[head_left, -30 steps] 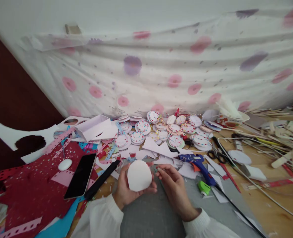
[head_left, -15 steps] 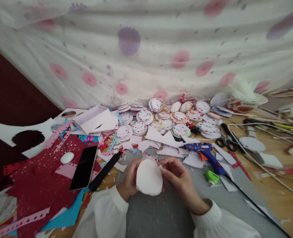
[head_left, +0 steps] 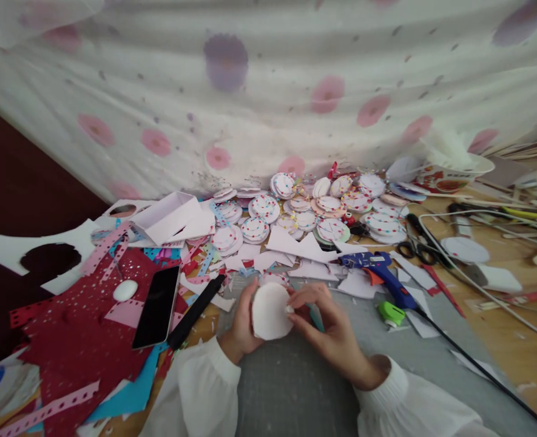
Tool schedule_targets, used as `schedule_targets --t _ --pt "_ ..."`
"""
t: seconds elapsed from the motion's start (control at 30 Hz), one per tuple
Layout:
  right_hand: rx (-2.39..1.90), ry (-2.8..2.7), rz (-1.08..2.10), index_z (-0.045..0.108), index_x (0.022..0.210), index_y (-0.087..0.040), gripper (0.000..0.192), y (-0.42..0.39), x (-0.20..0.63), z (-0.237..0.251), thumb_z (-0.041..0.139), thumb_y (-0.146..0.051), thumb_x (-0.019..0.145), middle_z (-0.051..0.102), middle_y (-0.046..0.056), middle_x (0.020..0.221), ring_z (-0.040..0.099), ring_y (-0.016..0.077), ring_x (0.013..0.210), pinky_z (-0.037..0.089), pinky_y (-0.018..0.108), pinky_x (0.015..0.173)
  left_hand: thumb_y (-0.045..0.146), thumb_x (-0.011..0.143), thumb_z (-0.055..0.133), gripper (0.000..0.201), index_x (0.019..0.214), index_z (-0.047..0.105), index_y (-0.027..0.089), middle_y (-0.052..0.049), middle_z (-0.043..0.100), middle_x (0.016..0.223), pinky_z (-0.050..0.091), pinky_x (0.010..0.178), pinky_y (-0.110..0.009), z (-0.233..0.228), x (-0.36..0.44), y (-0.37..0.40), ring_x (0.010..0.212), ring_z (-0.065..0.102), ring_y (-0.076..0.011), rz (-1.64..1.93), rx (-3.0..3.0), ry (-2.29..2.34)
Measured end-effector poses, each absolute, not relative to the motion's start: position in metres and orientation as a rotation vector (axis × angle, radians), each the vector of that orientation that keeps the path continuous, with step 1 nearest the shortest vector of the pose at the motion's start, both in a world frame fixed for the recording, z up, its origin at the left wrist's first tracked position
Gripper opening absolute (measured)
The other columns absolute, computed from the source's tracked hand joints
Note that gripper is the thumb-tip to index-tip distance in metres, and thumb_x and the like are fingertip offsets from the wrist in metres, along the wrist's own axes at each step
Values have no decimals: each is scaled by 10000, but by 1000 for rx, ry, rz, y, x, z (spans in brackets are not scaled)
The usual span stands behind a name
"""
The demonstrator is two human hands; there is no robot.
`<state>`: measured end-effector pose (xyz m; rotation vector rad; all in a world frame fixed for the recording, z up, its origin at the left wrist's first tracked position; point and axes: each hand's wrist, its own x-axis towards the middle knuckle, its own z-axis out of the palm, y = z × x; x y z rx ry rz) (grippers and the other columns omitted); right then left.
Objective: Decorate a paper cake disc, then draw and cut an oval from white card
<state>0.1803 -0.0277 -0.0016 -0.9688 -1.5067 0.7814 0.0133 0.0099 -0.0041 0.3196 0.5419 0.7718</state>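
Note:
A white paper disc (head_left: 272, 312) is raised above the grey cutting mat (head_left: 295, 388), its plain face toward me. My left hand (head_left: 243, 318) is closed around the disc's left edge. At the right edge, thumb and finger of my right hand (head_left: 325, 321) pinch a tiny whitish bit (head_left: 289, 309), too small to name. Behind the disc's top a strip of red and coloured dots shows. To the right lies a blue hot glue gun (head_left: 377, 267), and by its handle sits a small green-and-white item (head_left: 391, 313).
Several bead-trimmed paper discs (head_left: 263, 208) crowd the back. On the left lie a phone (head_left: 158, 306), a black utility knife (head_left: 196, 311) and red paper (head_left: 90, 340). Scissors (head_left: 418, 249), a white cable (head_left: 468, 285) and a bowl (head_left: 454, 173) stand right, with paper scraps around.
The disc has tilted and risen slightly, and both hands have moved with it. The right fingers now show the small whitish bit at the disc's edge. The view has shifted a little.

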Motion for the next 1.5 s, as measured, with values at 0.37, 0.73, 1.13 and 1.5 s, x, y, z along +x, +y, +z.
schedule_targets --t 0.37,0.73,1.13,1.5 --pt "-1234 -1427 652 591 899 -231 100 -20 179 -18 629 -191 816 623 13 837 543 181 768 444 316 687 555 809 497 540 960 677 69 -143 672 799 503 646 -338 9 14 13 699 648 -254 936 464 450" --pt "-1334 -1676 712 638 879 -225 77 -18 182 -23 609 -165 840 663 39 851 593 225 841 474 358 738 546 811 475 523 935 656 72 -150 666 800 506 648 -345 17 12 11 718 649 -265 1021 491 464" --pt "-1202 -1515 695 594 895 -225 35 -20 180 -17 567 -247 888 661 36 822 620 183 770 498 323 701 564 825 454 566 992 652 60 -176 692 846 515 677 -369 11 11 9 777 678 -301 991 510 386" --pt "-1205 -1197 869 567 902 -220 167 -15 183 -14 583 -385 883 616 21 783 612 162 703 500 292 636 513 792 530 554 1089 648 60 -194 715 984 539 747 -430 5 12 12 824 708 -335 667 513 329"
